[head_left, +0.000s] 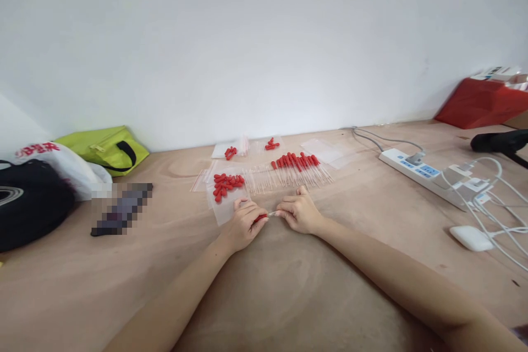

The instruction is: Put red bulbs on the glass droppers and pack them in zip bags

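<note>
Low over the table, my left hand (242, 225) pinches a red rubber bulb (260, 218). My right hand (301, 213) has its fingers closed on a thin clear dropper tube (271, 214), whose visible end points at the bulb. Whether the tube sits inside the bulb is too small to tell. Just beyond my right hand lies a row of red-topped droppers (297, 162), their clear tubes toward me. Loose red bulbs (225, 184) are heaped on a clear plastic bag (226, 212) beyond my left hand.
Two smaller clusters of red bulbs (230, 153) and more clear bags (325, 153) lie near the wall. On the right are a power strip (424, 179), cables and a white charger (471, 238). A phone-like pixelated object (124, 209) and several bags (33, 203) occupy the left.
</note>
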{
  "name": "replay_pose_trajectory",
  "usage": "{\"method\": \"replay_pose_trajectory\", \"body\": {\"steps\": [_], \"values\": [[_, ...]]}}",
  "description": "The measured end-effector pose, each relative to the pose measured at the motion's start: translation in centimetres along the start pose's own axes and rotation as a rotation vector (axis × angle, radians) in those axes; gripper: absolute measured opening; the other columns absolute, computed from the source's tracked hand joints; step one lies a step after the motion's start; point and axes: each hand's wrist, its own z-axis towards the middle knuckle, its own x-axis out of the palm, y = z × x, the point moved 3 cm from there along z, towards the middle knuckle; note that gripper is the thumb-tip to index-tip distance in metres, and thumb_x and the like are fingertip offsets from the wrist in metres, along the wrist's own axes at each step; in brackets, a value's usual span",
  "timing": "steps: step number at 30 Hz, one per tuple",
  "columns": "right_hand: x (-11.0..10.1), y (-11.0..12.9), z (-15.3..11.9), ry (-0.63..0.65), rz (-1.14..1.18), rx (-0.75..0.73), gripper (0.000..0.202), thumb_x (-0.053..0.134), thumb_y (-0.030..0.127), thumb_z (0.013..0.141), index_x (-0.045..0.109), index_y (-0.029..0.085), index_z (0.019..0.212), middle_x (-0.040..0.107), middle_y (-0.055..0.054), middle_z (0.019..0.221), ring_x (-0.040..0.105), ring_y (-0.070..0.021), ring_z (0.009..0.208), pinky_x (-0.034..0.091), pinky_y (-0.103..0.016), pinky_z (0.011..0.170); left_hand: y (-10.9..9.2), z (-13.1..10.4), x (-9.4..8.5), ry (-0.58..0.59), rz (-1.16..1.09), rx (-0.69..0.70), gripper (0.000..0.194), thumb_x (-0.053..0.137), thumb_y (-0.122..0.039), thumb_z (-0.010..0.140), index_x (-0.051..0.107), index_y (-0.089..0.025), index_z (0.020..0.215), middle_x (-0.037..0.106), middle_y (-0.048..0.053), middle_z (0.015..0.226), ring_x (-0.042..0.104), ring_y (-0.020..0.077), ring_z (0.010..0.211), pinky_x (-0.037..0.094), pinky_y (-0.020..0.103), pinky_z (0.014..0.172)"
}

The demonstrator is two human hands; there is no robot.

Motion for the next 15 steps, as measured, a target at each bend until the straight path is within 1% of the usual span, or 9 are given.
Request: {"method": "replay_pose_trajectory", "body": {"steps": [5,8,11,13,15], "values": [[0.3,0.2,0.2,0.003,0.000,0.020,0.031,0.039,0.030,0.086,0.061,0.018,0.068,0.059,0.001,0.064,0.041,-0.0081,0.056,0.016,-0.029,0.066,0.1,0.1,0.1,-0.006,-0.015,-0.014,0.015,0.043,-0.024,0.085,0.056,-0.018,0.080,0.062,-0.001,0.070,0.055,0.0128,0.069,0.025,0.037,0.087],[-0.3,0.2,0.3,0.010,-0.027,0.015,0.030,0.039,0.029,0.086,0.062,0.018,0.070,0.060,0.000,0.065,0.043,-0.0093,0.059,0.016,-0.030,0.066,0.2,0.1,0.0,-0.010,-0.011,-0.066,0.015,0.043,-0.025,0.085,0.056,-0.019,0.081,0.064,0.000,0.073,0.056,0.0135,0.072,0.023,0.039,0.089],[-1.0,0.4,0.4,0.037,-0.063,-0.020,0.027,0.041,0.031,0.085,0.063,0.020,0.075,0.061,-0.003,0.071,0.047,-0.0132,0.070,0.017,-0.030,0.066,0.4,0.1,-0.2,-0.033,0.014,-0.090,0.016,0.042,-0.025,0.086,0.057,-0.020,0.083,0.065,0.000,0.078,0.057,0.0144,0.076,0.023,0.039,0.090],[-1.4,0.3,0.4,0.063,-0.077,-0.029,0.024,0.042,0.030,0.084,0.063,0.020,0.077,0.062,-0.004,0.074,0.048,-0.0152,0.075,0.018,-0.031,0.067,0.6,0.1,-0.4,-0.072,0.057,-0.101,0.016,0.043,-0.026,0.086,0.057,-0.021,0.090,0.065,0.002,0.086,0.057,0.0163,0.083,0.025,0.039,0.090],[-1.6,-0.4,0.4,0.052,-0.078,0.043,0.023,0.042,0.028,0.083,0.063,0.020,0.077,0.063,-0.004,0.076,0.048,-0.0159,0.076,0.019,-0.031,0.068,1.0,-0.1,-0.6,-0.138,0.117,-0.150,0.021,0.045,-0.027,0.084,0.054,-0.021,0.102,0.062,0.005,0.098,0.054,0.0196,0.093,0.027,0.039,0.089]]}}
